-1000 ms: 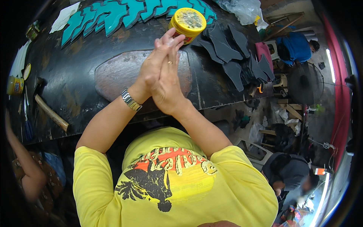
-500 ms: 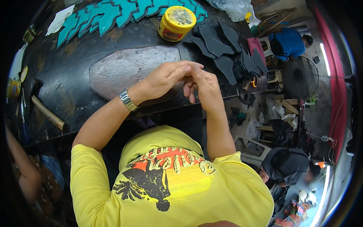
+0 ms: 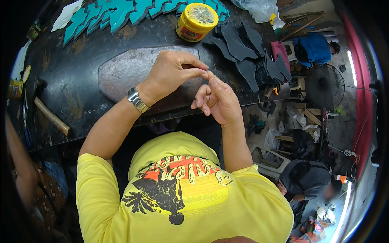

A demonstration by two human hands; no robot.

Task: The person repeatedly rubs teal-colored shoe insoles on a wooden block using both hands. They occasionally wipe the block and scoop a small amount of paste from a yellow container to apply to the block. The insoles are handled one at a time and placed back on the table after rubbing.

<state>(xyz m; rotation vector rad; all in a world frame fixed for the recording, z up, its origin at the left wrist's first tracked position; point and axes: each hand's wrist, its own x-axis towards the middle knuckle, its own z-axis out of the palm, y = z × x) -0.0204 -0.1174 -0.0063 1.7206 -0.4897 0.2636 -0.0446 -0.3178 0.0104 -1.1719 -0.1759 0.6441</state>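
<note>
My left hand [image 3: 174, 73], a metal watch on its wrist, is raised over the worn slab [image 3: 125, 73] with cut corners on the black table. Its thumb and forefinger are pinched at the fingertips of my right hand [image 3: 221, 99]. On the right, thumb and forefinger are pressed close together, while the other fingers curl loosely with the palm partly showing. Anything between the fingertips is too small to make out. Beyond the hands stands a yellow tub [image 3: 197, 22] with a crusted, speckled top. Dark grey cut pieces [image 3: 239, 48] lie in overlapping piles right of it.
Teal cut pieces [image 3: 121, 14] overlap in a row along the far side of the table [image 3: 81, 117]. A wooden-handled hammer [image 3: 52, 117] and a small yellow jar [image 3: 16, 89] are at left. Other people sit nearby, and a fan [image 3: 324, 87] stands at right.
My hands have shifted from overlapping fingers to meeting only at the fingertips. The left hand has risen slightly, and the right has turned to show more of its curled fingers.
</note>
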